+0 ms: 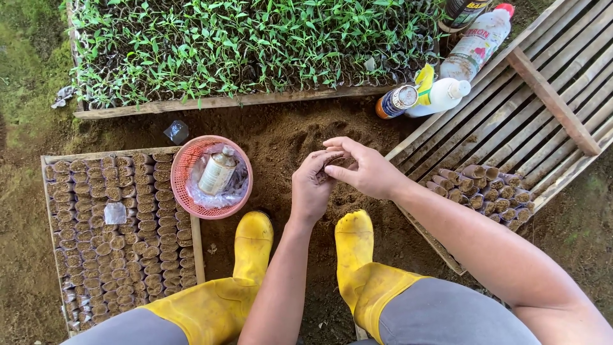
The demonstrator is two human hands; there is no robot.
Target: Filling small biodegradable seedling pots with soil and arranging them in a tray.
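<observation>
My left hand [313,186] and my right hand [363,167] meet over a patch of brown soil [287,131], just above my yellow rubber boots [252,239]. Both hands are closed together on a small brown rolled pot [332,160], mostly hidden by the fingers. To the right, a slatted wooden tray [543,108] holds a cluster of similar small soil-filled pots [482,186] at its near corner. To the left, another wooden tray [118,227] is packed with several rows of filled pots.
A pink plastic basket [185,191] with a bottle [217,169] and plastic bag sits left of my hands. A seedling tray [242,45] of green sprouts lies at the top. Several bottles and a can [399,101] lie at upper right. Grass borders the left side.
</observation>
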